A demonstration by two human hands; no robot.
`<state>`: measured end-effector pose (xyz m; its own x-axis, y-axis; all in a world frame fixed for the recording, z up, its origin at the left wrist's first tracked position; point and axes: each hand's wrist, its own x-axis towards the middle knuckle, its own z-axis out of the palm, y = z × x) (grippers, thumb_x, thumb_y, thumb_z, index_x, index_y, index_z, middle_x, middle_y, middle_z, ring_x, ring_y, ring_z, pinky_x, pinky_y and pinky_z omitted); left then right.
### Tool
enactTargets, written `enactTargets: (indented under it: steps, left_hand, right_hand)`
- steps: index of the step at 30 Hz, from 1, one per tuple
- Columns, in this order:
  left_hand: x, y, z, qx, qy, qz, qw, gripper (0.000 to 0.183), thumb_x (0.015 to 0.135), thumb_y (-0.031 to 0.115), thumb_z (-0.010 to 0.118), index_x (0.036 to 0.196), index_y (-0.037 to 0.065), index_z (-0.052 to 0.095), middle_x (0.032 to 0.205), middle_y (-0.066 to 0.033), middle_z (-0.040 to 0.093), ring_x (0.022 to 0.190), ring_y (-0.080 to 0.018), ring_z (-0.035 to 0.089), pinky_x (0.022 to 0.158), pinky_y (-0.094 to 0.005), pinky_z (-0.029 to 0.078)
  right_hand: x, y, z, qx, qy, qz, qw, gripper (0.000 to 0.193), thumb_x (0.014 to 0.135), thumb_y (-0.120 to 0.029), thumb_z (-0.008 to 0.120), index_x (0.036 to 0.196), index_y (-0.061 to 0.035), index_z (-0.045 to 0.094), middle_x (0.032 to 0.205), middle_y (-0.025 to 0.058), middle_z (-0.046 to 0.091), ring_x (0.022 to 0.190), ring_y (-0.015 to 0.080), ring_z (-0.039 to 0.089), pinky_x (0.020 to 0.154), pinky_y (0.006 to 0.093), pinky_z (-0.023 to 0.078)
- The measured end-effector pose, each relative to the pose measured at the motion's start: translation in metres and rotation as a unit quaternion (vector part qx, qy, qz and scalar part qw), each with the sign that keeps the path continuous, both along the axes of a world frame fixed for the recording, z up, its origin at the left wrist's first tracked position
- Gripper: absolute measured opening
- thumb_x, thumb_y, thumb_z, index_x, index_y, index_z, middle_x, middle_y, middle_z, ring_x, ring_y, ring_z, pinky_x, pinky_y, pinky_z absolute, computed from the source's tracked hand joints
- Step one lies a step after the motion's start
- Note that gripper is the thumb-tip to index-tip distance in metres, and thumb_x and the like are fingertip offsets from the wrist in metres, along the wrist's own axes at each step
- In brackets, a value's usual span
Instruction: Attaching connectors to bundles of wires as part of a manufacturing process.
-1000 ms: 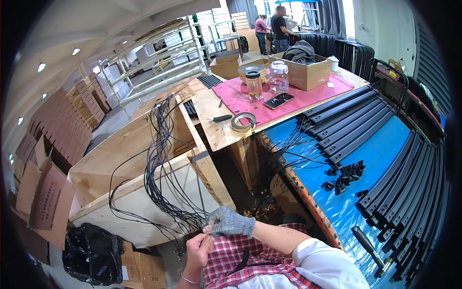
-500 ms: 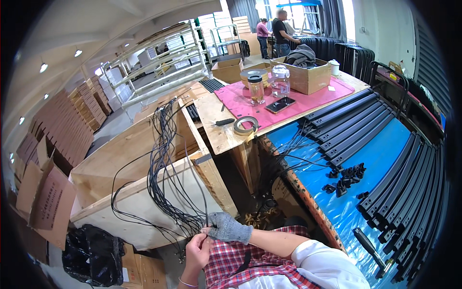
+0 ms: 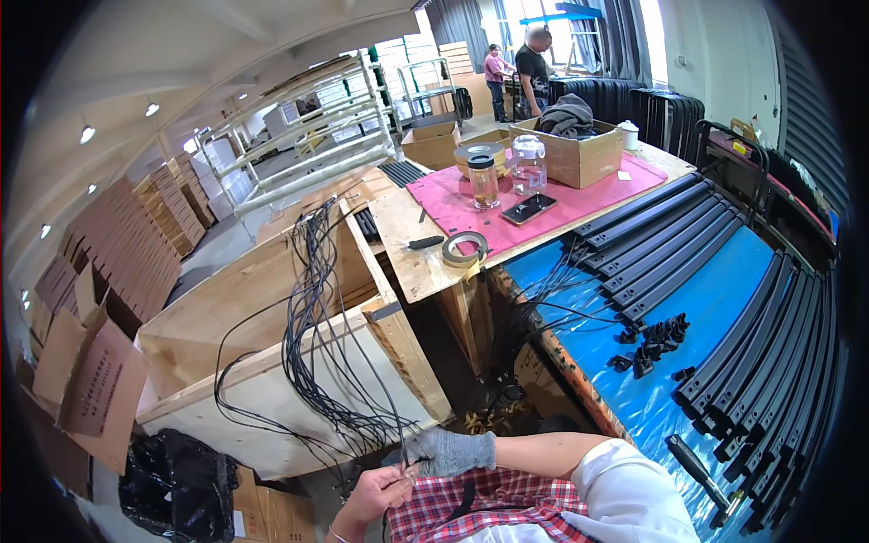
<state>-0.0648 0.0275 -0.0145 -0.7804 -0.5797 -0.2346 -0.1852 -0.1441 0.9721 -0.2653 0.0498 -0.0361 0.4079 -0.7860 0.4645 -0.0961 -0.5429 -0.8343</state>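
A bundle of thin black cables (image 3: pixel 312 348) hangs over the side of an open wooden crate (image 3: pixel 258 357). Its loose ends reach down to my lap. My right hand (image 3: pixel 450 452), in a grey knitted glove, is closed on one black cable. Just below it, my bare left hand (image 3: pixel 380 491) is closed in a pinch on the same cable near its end. The fingers of the two hands nearly touch, and the cable's tip is too small to make out. A red checked apron (image 3: pixel 489 498) lies under my hands.
Black metal bars (image 3: pixel 674 235) and a hammer (image 3: pixel 701 475) lie on a blue-covered table (image 3: pixel 579 348) at right. Ahead, a wooden table holds tape (image 3: pixel 464 249), a phone (image 3: pixel 529 209), jars and a cardboard box (image 3: pixel 579 156). A black bag (image 3: pixel 176 484) stands lower left. Two people work far off.
Both hands have moved slightly right and down, still together on the cable. The view has shifted a little. A person at the back has turned and lowered an arm.
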Motion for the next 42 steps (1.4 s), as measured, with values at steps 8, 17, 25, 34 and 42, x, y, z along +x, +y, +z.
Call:
enactTargets:
  steps: [8,17,25,34,42]
  left_hand:
    - [0.013,0.024,0.010,-0.164,-0.013,-0.123,0.979,0.013,0.083,0.006,0.052,0.081,-0.004,0.059,0.064,-0.0017,0.056,0.056,-0.0061,0.049,0.051,-0.0200,0.039]
    - [0.014,0.020,0.010,-0.068,0.014,-0.018,0.997,0.024,0.083,0.009,0.052,0.105,-0.002,0.049,0.070,-0.0043,0.057,0.059,-0.0073,0.052,0.054,-0.0192,0.040]
    - [-0.010,0.020,-0.004,-0.396,0.005,0.161,0.904,0.009,0.079,0.005,0.057,0.083,-0.002,0.052,0.056,-0.0103,0.052,0.047,-0.0154,0.052,0.044,-0.0275,0.040]
    - [0.007,-0.013,-0.011,-0.218,0.062,0.187,0.956,0.025,0.089,0.018,0.044,0.087,-0.003,0.055,0.072,-0.0065,0.058,0.066,-0.0139,0.055,0.059,-0.0288,0.045]
    - [-0.016,-0.060,0.029,0.078,0.151,0.134,0.976,0.027,0.088,0.018,0.045,0.091,-0.006,0.057,0.065,-0.0023,0.050,0.047,-0.0068,0.038,0.043,-0.0200,0.031]
  right_hand:
    - [-0.016,-0.003,-0.054,-0.267,0.431,0.135,0.851,0.031,0.078,-0.031,0.057,0.075,0.0000,0.056,0.075,0.0141,0.056,0.070,0.0254,0.053,0.063,0.0344,0.042]
    - [0.002,0.004,0.033,0.147,-0.196,-0.084,0.966,0.028,0.082,-0.025,0.056,0.079,0.0035,0.056,0.062,0.0060,0.054,0.058,0.0099,0.048,0.056,0.0264,0.043]
    - [0.014,-0.004,0.051,0.150,-0.083,-0.191,0.967,0.033,0.083,-0.029,0.055,0.068,0.0006,0.056,0.054,0.0004,0.050,0.050,0.0081,0.044,0.045,0.0246,0.038]
    - [0.044,-0.003,0.021,0.064,0.188,-0.234,0.952,0.038,0.080,-0.030,0.056,0.065,0.0045,0.057,0.050,0.0097,0.049,0.051,0.0116,0.049,0.047,0.0282,0.040]
    - [0.028,-0.008,0.031,0.233,0.007,-0.140,0.963,0.037,0.079,-0.034,0.058,0.088,0.0017,0.061,0.073,0.0072,0.059,0.065,0.0114,0.053,0.057,0.0271,0.044]
